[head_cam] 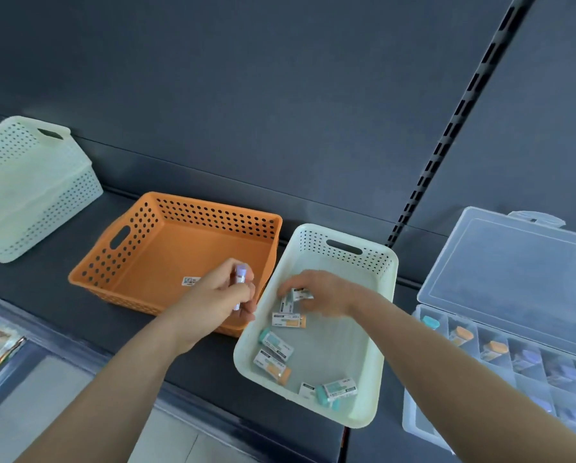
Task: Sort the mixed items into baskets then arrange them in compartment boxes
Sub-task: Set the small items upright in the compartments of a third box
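My left hand (219, 295) grips a purple-tipped piece (240, 275) above the orange basket's (196, 248) near edge. My right hand (316, 292) is down in the white basket (308, 238), fingers on a labelled piece (301, 294). With the blur, I cannot tell if it's pinched. The compartment box (513, 262) sits open at right.

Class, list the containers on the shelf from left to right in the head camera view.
Far-left pale basket → orange basket → second pale basket → clear compartment box.
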A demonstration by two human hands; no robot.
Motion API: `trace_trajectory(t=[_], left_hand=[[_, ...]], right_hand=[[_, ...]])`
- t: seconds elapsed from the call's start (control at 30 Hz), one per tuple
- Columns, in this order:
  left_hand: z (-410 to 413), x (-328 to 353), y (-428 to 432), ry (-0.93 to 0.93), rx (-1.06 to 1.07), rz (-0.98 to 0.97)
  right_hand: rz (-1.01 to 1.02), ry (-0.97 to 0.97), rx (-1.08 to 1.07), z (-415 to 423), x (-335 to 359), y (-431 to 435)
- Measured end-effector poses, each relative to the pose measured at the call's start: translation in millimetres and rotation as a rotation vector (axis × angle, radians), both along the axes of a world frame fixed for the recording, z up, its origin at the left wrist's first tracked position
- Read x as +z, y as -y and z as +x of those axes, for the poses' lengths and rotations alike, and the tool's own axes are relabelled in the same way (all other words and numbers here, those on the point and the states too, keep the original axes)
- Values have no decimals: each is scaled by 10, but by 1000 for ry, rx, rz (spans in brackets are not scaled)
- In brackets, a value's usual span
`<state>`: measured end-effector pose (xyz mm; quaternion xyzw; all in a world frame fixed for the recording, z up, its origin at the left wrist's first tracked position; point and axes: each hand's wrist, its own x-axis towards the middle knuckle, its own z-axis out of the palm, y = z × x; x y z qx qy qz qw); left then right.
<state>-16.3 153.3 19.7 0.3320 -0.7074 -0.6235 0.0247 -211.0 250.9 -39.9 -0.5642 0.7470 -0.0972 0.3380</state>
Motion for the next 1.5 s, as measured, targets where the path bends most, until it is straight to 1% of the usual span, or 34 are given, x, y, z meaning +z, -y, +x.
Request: trace_trajectory(t=[0.07,0.13,0.27,0.33,0.4,0.5,0.57,0.63,0.7,0.77,0.87,0.97,1.07,1.13,1.2,1.23,1.3,1.37,1.43,1.5], left_hand=[[0,-25,-5,0,8,11],[1,-53,-13,15,7,-1],[-12,-70,-31,39,-1,-40],[-47,-53,-53,72,-33,-98],[-124,-14,-105,102,-96,-212],[-341,-13,-177,94,-204,-326],[-519,-93,-204,139,-271,-439],[-700,-195,-227,227,-356,-591],[-869,-276,-291,355,-497,-758],[-985,-345,-376,474,-611,-866],[-1081,-446,-423,559,-667,-901],[-1103,-515,-385,587,-696,-918],[-1068,-575,-350,492,-720,-1014],[-1036,-568,-331,394,-707,-989],[-999,-465,-359,229,-613,-818],[-971,-369,-420,131,-546,-710],[-889,-145,-646,-41,-434,-496],[-822,21,-954,-163,-384,-304],[-792,83,-1276,-212,-397,-215],[-812,-5,-1543,-217,-403,-216]], right_hand=[[13,-8,30,-22,-49,70],[17,-32,11,-45,-69,106],[-8,-181,16,-109,-61,108],[13,-251,3,-137,-70,70],[27,-282,-30,-151,-68,13],[-11,-222,-145,-205,56,-126],[-67,-144,-270,-264,197,-278],[-134,-110,-374,-299,320,-460],[-203,-87,-438,-301,413,-643],[-238,-54,-492,-272,488,-805],[-253,-13,-572,-206,567,-1013],[-290,46,-680,-141,561,-1208],[-287,119,-767,-56,583,-1434],[-334,252,-870,7,620,-1609],[-422,450,-1009,46,625,-1822],[-462,503,-1061,65,620,-1937],[-500,495,-1108,91,590,-2156],[-516,444,-1140,119,562,-2355],[-528,447,-1197,140,526,-2540],[-530,479,-1225,162,503,-2697]])
